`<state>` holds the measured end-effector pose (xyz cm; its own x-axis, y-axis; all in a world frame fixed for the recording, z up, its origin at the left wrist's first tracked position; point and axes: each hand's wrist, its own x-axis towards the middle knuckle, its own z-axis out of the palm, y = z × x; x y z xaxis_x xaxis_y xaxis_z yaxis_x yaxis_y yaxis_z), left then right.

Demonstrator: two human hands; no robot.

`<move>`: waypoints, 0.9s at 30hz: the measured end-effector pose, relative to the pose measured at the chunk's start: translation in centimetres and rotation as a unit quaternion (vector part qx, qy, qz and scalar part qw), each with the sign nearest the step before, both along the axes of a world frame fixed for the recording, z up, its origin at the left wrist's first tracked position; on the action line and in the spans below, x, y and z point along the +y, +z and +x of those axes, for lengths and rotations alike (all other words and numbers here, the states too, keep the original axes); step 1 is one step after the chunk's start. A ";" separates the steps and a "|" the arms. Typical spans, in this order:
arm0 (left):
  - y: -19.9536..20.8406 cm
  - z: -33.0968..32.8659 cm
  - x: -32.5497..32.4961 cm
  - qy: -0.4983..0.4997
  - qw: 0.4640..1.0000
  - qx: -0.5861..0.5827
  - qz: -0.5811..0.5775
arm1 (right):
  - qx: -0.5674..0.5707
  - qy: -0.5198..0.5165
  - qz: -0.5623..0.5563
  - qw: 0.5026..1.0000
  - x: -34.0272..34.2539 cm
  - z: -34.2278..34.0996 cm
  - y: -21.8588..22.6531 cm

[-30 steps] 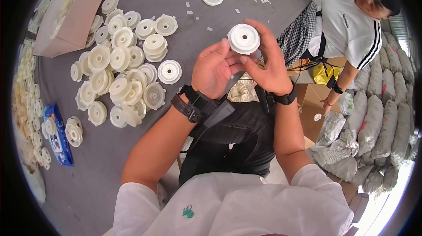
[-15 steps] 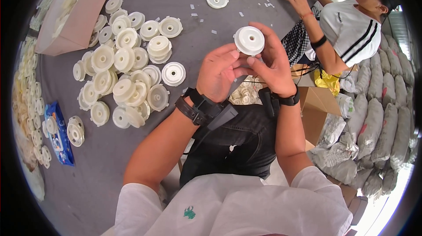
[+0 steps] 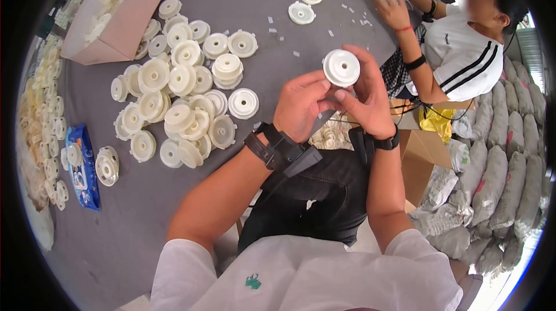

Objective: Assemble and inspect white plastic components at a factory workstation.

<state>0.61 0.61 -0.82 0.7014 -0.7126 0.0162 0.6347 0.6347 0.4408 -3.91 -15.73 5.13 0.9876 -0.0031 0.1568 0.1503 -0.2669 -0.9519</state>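
A round white plastic disc (image 3: 341, 69) with a stepped face and a small centre hole is raised over the table's edge, its face tilted toward me. My right hand (image 3: 373, 105) is closed round its right side, fingers behind and thumb at the lower rim. At the lower left rim, my left hand (image 3: 298, 107) pinches with thumb and fingertips; the exact contact is partly hidden. To the left of my hands lies a heap of similar cream discs (image 3: 182, 82), and one whiter disc (image 3: 243, 103) rests at its near right side.
A pinkish box (image 3: 116, 44) with more discs stands far left, above a blue wipes pack (image 3: 84, 166). Two discs (image 3: 302, 13) lie at the back. A co-worker (image 3: 463, 50) handles parts at the right, near a cardboard box (image 3: 425, 163) and stacked grey sacks (image 3: 498, 163).
The view has shifted, so the table and heap appear farther right. Both hands still hold the disc, with the left fingers closer together at its rim.
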 end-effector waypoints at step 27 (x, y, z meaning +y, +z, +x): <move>-0.9 -0.3 -0.7 0.045 0.987 -0.099 0.119 | 0.065 0.023 -0.464 0.883 -7.1 -5.0 4.7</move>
<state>0.33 -0.08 -1.68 0.7622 -0.6473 -0.0014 0.4665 0.5479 0.6944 -8.96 -22.79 9.86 0.9933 0.1068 -0.0444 0.0859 -0.9381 -0.3355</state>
